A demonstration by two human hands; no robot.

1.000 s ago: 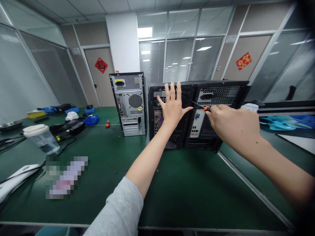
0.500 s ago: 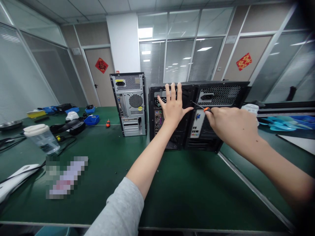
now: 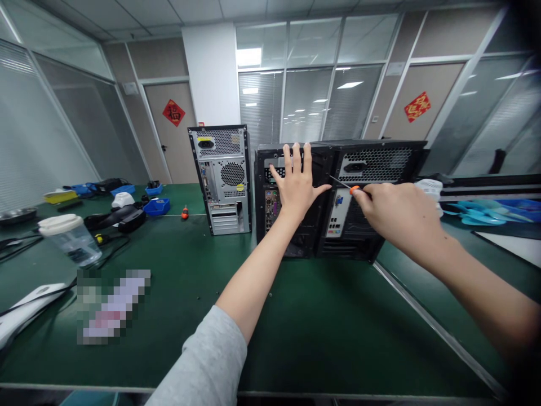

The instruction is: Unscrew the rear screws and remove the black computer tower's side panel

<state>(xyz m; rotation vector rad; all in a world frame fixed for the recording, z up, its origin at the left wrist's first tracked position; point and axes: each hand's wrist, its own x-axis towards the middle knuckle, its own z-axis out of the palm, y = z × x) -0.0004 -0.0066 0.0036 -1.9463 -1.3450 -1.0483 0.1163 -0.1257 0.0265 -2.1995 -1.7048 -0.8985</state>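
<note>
My left hand [image 3: 297,189] lies with spread fingers against the back of a black computer case [image 3: 270,225] standing upright on the table. In my right hand [image 3: 395,211] is a screwdriver [image 3: 354,190], its orange handle mostly hidden in my fist. Its thin shaft points left, and the tip is at the right edge of that case's back. Close against it on the right stands a second black computer case [image 3: 374,163] with a honeycomb grille and a light port panel. Whether the tip sits in a screw is too small to tell.
A silver-backed computer case [image 3: 230,197] stands to the left. Farther left are a small orange screwdriver [image 3: 185,212], a blue bin [image 3: 156,207], a lidded clear cup [image 3: 71,239] and cables. Tiny screws lie on the green table [image 3: 181,349]. Light-blue items [image 3: 482,211] lie at right.
My right fist has shifted slightly and turned a little around the screwdriver handle. The tip stays at the same spot. My left hand keeps its place on the case.
</note>
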